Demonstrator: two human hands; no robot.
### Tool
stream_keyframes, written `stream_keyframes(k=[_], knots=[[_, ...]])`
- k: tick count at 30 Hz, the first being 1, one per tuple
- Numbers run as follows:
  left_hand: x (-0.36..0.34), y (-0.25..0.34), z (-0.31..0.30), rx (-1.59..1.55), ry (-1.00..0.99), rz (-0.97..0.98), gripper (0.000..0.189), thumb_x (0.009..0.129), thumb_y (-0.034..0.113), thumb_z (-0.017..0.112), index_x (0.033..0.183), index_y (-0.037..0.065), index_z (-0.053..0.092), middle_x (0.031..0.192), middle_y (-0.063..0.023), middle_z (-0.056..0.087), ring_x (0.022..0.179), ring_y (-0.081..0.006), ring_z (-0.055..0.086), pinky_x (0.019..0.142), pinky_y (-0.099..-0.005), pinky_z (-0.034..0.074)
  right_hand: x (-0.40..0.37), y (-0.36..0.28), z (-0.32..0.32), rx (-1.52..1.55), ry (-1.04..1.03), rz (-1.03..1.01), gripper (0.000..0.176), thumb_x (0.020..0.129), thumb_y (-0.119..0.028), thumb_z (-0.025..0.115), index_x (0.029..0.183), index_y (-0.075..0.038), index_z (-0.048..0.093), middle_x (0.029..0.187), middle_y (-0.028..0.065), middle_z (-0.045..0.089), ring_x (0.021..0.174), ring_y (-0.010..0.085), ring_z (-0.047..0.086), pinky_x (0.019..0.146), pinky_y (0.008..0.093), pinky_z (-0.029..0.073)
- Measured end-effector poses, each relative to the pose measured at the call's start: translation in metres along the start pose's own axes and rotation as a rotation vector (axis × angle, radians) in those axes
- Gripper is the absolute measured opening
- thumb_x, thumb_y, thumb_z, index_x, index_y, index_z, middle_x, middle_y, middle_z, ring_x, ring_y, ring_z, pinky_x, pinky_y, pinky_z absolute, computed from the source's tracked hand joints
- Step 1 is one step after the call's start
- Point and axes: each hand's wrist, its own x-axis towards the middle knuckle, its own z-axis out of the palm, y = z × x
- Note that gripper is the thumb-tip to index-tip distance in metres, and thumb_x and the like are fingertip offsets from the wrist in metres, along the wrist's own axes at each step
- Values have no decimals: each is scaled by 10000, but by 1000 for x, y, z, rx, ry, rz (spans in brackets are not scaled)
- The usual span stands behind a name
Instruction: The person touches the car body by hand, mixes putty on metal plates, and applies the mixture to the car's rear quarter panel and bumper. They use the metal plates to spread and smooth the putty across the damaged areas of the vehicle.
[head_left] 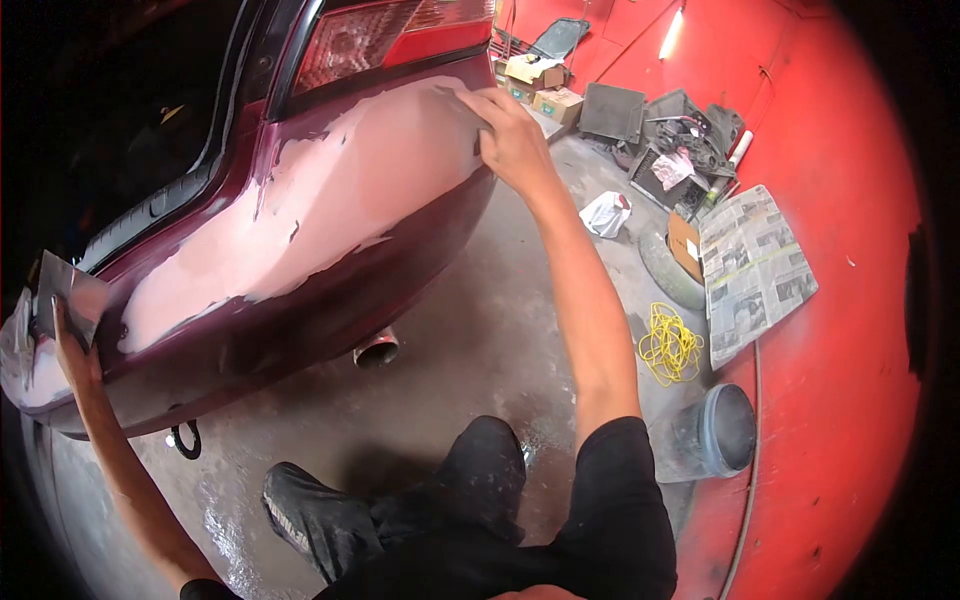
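Observation:
A maroon car bumper (400,275) fills the upper left, with a broad patch of pink filler (290,225) spread over it. My left hand (78,355) grips a flat, shiny grey plate (75,297) beside the bumper's left end. At the bumper's right corner, just below the tail light (375,35), my right hand (512,140) is closed against the filler's edge. Its fingers are pressed together, and whatever they hold is hidden behind them.
An exhaust tip (377,348) and a black tow loop (186,440) show under the bumper. To the right are a bucket (728,430), a coiled yellow cord (670,345), a newspaper-covered panel (752,270), a white bag (606,214) and cardboard boxes (558,104) near the red wall (830,400).

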Motion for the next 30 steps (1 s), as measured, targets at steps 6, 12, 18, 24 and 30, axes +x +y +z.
stream_keyframes(k=[6,12,18,24,30], knots=[[-4,0,5,16,-4,36,474,964,352,623,1298,17,592,1259,-77,634,1133,-192,617,986,-345,473,-29,-16,-3,-34,-68,-124,609,644,38,693,1202,-205,678,1111,61,638,1048,302,610,905,410,519],[9,-5,-9,-25,2,53,445,961,342,635,1261,14,605,1227,-74,650,1080,-187,640,961,-330,486,-114,-52,-4,-32,-77,-106,626,635,-4,762,1219,-212,672,1160,73,633,1114,293,593,989,421,480],[-12,0,12,-83,13,44,441,951,347,646,1274,52,599,1211,-39,656,1092,-172,624,953,-339,472,-178,-80,-10,438,92,422,449,780,26,645,1218,-70,663,1115,98,653,1040,250,619,907,343,494],[-124,-13,41,49,111,246,480,947,361,635,1286,30,564,1297,-69,561,1167,-200,544,959,-363,445,-288,-146,25,941,269,1393,250,824,-70,649,1061,9,649,994,45,657,918,140,584,826,313,466],[-350,-144,100,224,-91,-227,495,940,207,686,1331,4,461,1261,-111,567,1110,-193,574,926,-350,491,-288,-223,26,1249,-36,1230,365,875,-41,593,1234,22,601,1144,89,667,1021,169,613,912,332,478]])
